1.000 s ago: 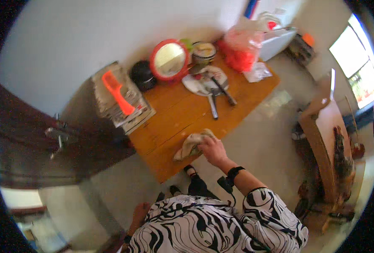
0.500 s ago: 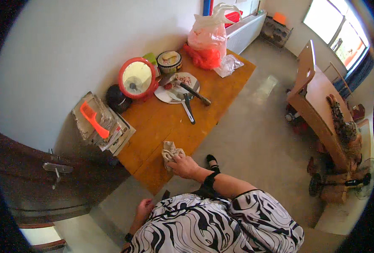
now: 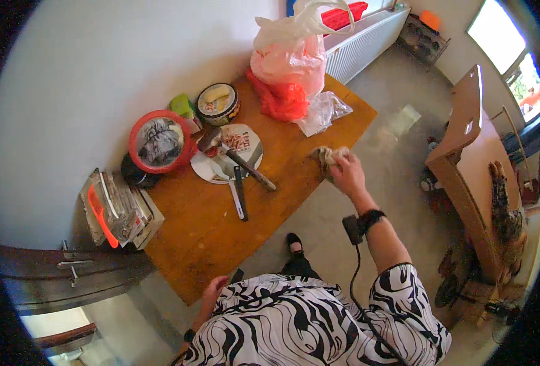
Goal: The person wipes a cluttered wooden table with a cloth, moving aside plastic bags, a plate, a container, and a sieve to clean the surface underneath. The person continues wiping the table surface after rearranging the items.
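Observation:
My right hand (image 3: 348, 174) is closed round a crumpled beige cloth (image 3: 323, 157) and presses it on the wooden table (image 3: 191, 244), close to the long edge on my right. A black strap with a small box and cable is on that wrist. My left hand (image 3: 212, 294) hangs low beside my body, past the table's near end; its fingers are mostly hidden. Left of the cloth, a hammer (image 3: 248, 166) rests across a round, pale printed disc (image 3: 252, 141). Beside it lies a tool with a black and white handle (image 3: 239, 195).
Along the wall stand a stack of papers (image 3: 124, 210) with an orange comb (image 3: 101, 216), a red-rimmed round mirror (image 3: 137, 131), a green object (image 3: 182, 105) and a round tub (image 3: 218, 104). Plastic bags (image 3: 291, 61) fill the far end. A brown desk (image 3: 474, 165) stands across the floor.
My right hand has carried the cloth from the table's near part forward and to the right, along the edge. The view has shifted with my head. My left hand stays low.

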### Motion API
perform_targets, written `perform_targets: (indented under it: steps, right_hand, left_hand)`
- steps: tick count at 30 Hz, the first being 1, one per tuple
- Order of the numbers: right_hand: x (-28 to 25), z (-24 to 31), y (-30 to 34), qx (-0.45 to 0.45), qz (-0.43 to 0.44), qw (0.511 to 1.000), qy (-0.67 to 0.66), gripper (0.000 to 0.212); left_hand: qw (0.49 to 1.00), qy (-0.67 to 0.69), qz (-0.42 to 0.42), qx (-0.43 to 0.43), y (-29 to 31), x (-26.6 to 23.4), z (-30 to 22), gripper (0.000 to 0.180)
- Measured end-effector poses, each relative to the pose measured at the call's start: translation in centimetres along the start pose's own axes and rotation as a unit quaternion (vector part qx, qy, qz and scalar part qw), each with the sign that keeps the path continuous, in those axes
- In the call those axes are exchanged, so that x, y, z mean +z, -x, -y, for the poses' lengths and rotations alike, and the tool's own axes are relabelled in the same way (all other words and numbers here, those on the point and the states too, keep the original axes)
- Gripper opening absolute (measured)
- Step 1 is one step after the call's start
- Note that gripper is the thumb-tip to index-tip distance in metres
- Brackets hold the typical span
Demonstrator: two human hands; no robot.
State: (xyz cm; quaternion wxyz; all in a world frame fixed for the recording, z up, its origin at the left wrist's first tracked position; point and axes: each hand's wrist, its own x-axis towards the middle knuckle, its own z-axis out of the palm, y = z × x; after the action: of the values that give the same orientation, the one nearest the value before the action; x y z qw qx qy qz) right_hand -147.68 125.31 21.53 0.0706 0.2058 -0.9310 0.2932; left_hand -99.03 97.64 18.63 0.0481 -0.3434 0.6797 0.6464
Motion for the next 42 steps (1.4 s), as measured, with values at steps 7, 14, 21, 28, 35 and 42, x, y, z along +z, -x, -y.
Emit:
perform_targets:
  steps: [7, 14, 21, 28, 35, 42]
  right_hand:
    - [8.4, 2.8, 0.4, -0.097, 0.076, 0.979, 0.162, 0.023]
    - [6.6, 3.0, 3.5, -0.186, 0.149, 0.971, 0.007, 0.019]
    - [5.9, 6.1, 5.6, -0.163, 0.115, 0.964, 0.173, 0.019]
    - [9.0, 18.0, 19.8, -0.412, 0.272, 0.866, 0.075, 0.033]
    - [21.5, 34.5, 20.9, -0.472, 0.292, 0.83, 0.056, 0.036]
    - [26.7, 47.1, 23.0, -0.509, 0.297, 0.796, 0.141, 0.043]
  left_hand:
    - [0.985, -0.143, 0.013, -0.1, -1.3, 3.1, -2.2, 0.029]
    - [0.995, -0.1, -0.02, 0.006, -1.4, 4.0, -1.5, 0.027]
    - [0.992, 0.004, -0.101, -0.08, 3.6, 2.0, 2.5, 0.037]
    - [0.979, 0.014, -0.125, -0.157, 10.4, -1.8, 5.2, 0.038]
    - [0.962, 0.055, -0.171, -0.206, 19.7, -5.2, 10.6, 0.04]
    - [0.959, 0.068, -0.217, -0.171, 27.6, -2.6, 20.3, 0.04]
